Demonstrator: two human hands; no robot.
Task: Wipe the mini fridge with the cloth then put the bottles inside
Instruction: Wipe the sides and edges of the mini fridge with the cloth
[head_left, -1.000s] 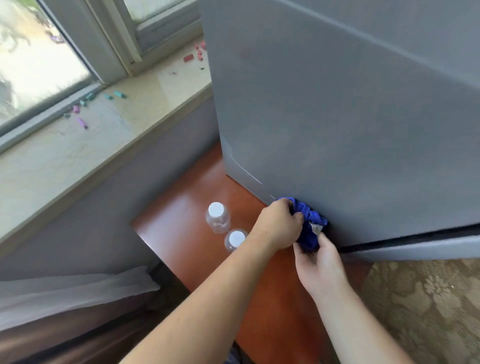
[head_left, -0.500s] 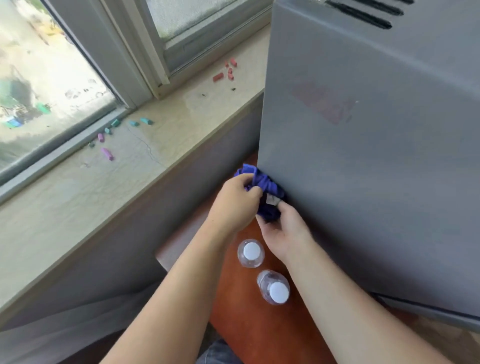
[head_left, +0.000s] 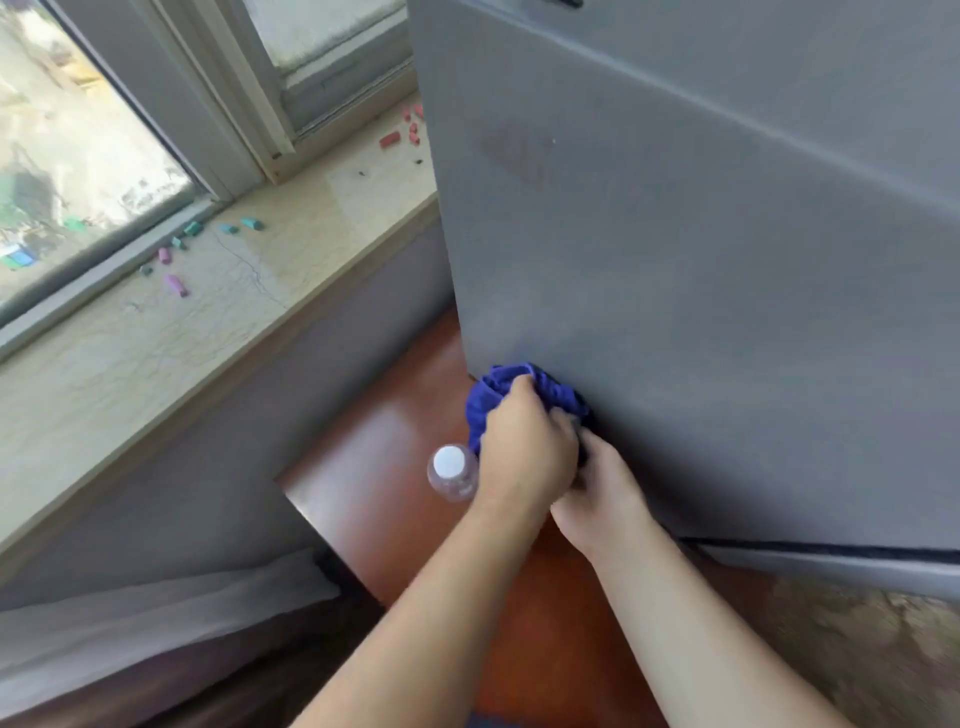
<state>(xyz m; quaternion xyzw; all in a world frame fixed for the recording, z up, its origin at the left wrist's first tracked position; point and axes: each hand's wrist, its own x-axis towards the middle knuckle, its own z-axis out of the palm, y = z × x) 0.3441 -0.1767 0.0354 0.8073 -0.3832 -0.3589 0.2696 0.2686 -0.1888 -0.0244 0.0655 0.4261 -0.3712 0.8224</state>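
Observation:
The grey mini fridge (head_left: 701, 291) fills the right of the view, its side panel facing me. A bunched blue cloth (head_left: 511, 387) is pressed against the lower left corner of that panel. My left hand (head_left: 524, 447) grips the cloth from the left. My right hand (head_left: 597, 493) holds it from below, partly tucked under the left hand. One clear bottle with a white cap (head_left: 451, 470) stands upright on the reddish wooden surface (head_left: 384, 467), touching my left wrist. A second bottle is hidden behind my arms.
A pale stone windowsill (head_left: 208, 322) runs along the left, scattered with several small coloured pieces (head_left: 176, 283) and red ones (head_left: 400, 136). The window frame (head_left: 228, 119) stands behind it. White fabric (head_left: 156, 618) lies at lower left; patterned carpet (head_left: 857, 649) at lower right.
Both hands rubbed the cloth across the fridge side, from near the right lower edge to the left edge, then down to the lower left corner. One bottle is now hidden behind my arms.

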